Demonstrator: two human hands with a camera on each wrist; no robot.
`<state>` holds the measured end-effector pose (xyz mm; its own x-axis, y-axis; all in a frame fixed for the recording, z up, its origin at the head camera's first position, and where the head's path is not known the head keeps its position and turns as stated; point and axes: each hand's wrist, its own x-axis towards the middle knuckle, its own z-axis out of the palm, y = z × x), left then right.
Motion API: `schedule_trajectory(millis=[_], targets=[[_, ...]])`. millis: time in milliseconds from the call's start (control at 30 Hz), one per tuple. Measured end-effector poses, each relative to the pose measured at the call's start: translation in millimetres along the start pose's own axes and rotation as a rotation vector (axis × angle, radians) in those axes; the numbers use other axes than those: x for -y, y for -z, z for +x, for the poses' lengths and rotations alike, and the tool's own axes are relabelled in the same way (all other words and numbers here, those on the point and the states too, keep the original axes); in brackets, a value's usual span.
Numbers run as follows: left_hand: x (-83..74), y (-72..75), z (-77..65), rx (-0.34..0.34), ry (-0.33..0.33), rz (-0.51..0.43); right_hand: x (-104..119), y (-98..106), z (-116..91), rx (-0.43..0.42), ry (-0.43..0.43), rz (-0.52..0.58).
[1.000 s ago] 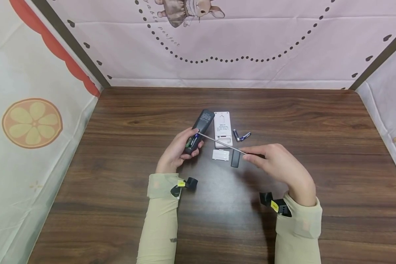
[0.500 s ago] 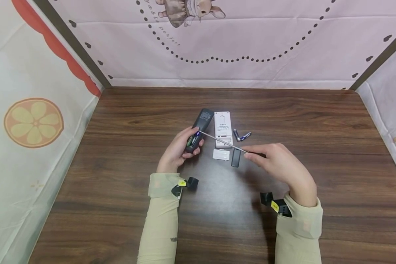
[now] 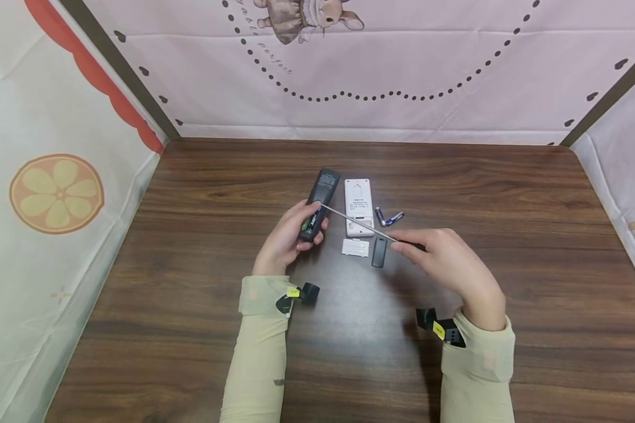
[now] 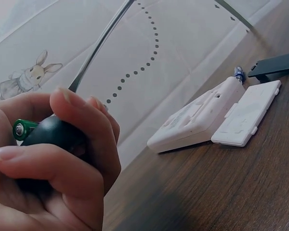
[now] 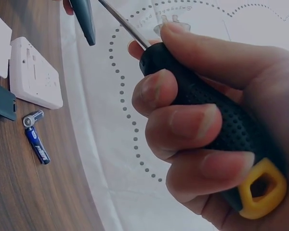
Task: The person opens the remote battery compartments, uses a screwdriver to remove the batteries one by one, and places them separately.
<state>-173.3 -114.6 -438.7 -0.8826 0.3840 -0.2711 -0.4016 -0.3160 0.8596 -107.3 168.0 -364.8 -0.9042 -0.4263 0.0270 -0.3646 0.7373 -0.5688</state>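
My left hand (image 3: 281,242) grips a black remote control (image 3: 325,183), its back facing up and its battery compartment uncovered. A green-ended battery (image 4: 23,129) shows at the remote's near end in the left wrist view. The left thumb lies over the compartment's upper part and hides some of it. In my right hand (image 3: 450,258) is a screwdriver (image 5: 219,108) with a black dimpled handle and a yellow end, fingers wrapped round it. Its long metal shaft reaches leftward, the tip right at the compartment beside the left thumb.
A white remote control (image 3: 358,198) lies back up on the wooden table (image 3: 190,205), its battery compartment bare. Near it are a white battery cover (image 3: 355,247), a black battery cover (image 3: 378,252) and two blue-and-silver batteries (image 3: 394,218). Printed cloth walls (image 3: 376,64) border the table.
The black remote control has shifted slightly away from me in the head view and stands a little steeper. The screwdriver tip has followed it, staying at the compartment.
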Motion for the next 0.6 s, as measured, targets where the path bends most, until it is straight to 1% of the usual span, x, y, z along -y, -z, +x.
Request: schedule_trajectory(millis=[233,367,600], targets=[[-0.2,-0.2,-0.1,-0.008,-0.025,0.021,0.7,0.1,0.6,0.005,-0.005,-0.011],[-0.5,0.4,-0.5,-0.011,-0.028,0.029,0.8,0.2,0.5,0.007,-0.007,-0.015],[-0.7,0.8,-0.7,0.007,-0.034,0.024,1.2,0.0,0.5,-0.006,-0.003,-0.026]])
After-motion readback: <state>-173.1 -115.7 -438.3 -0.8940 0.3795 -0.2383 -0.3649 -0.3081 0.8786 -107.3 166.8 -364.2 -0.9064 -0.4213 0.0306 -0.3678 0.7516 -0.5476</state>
